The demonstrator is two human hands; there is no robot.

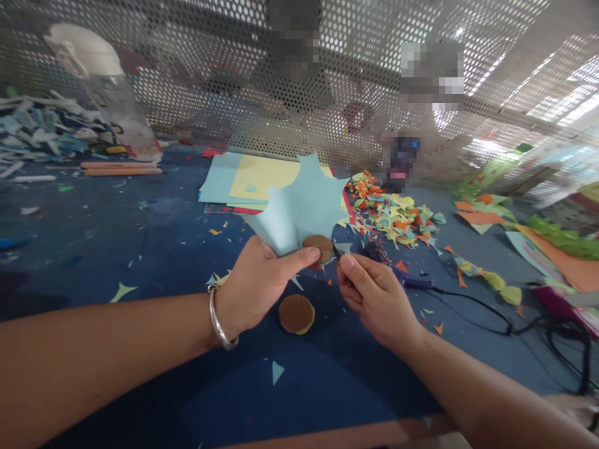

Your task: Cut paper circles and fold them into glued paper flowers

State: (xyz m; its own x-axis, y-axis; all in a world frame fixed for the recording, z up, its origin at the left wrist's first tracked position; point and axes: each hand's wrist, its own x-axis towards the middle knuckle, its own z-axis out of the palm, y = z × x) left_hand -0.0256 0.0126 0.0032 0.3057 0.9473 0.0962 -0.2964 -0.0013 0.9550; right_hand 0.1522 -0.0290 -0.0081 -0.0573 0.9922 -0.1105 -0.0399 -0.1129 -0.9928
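Note:
In my left hand [262,280] is a sheet of light blue paper [316,199] with scalloped, pointed edges. Its thumb presses a round brown disc [322,244] flat against the lower part of the sheet. My right hand [374,293] is closed in a pinch around a thin dark tool [336,251], mostly hidden by the fingers; its tip meets the right edge of the disc. Below the hands, on the blue tabletop [154,355], lies a second brown disc [296,313] with a yellow rim of paper showing underneath.
Stacked blue and yellow sheets [219,178] lie behind the hands. A heap of colored paper pieces [397,215] sits to the right, near a purple corded tool [416,280]. Far left stand a bottle [121,106], pencils [121,169] and paper strips [42,131]. A perforated screen [210,75] rises behind.

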